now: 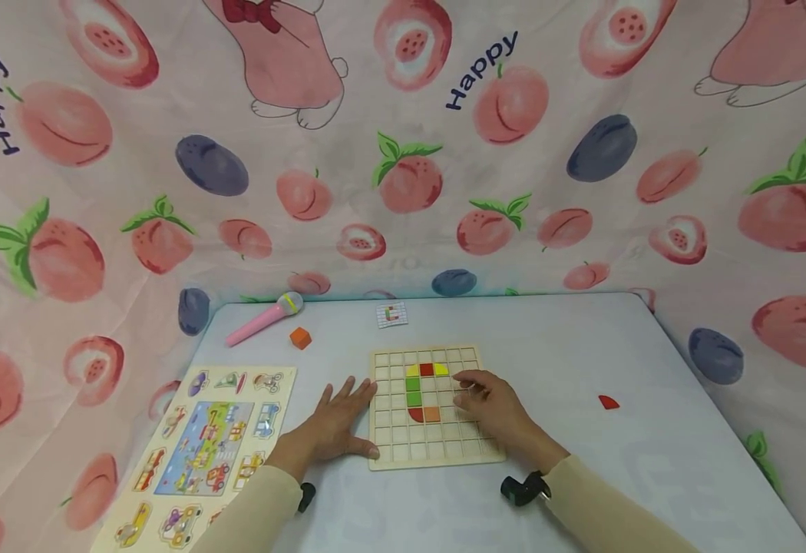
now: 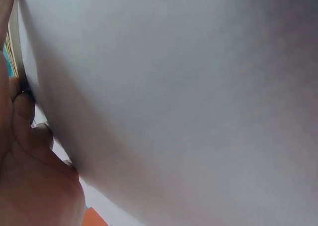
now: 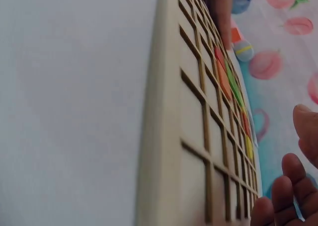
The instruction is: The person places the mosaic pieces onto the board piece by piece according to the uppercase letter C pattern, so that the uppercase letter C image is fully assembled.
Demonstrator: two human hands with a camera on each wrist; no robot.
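Note:
A wooden grid board [image 1: 437, 457] lies flat on the table. Set in its cells are a red square [image 1: 427, 369] between two yellow pieces, green squares [image 1: 413, 399] below, then a red quarter-round piece [image 1: 415, 415] beside an orange square [image 1: 432, 415]. My left hand [image 1: 334, 424] rests at the board's left edge with fingers spread and thumb near the lower corner. Over the right side of the board hovers my right hand [image 1: 496, 407], fingers loosely bent near the right yellow piece [image 1: 440, 369]. In the right wrist view its thumb [image 3: 305, 129] stands apart from the fingers, nothing between them.
A loose red quarter-round piece [image 1: 608, 402] lies to the right. Behind the board is a small pattern card [image 1: 392, 313]. An orange block [image 1: 300, 338] and a pink toy microphone [image 1: 265, 319] sit back left. A vehicle picture puzzle [image 1: 282, 392] lies at left. Patterned cloth [image 1: 410, 253] hangs behind.

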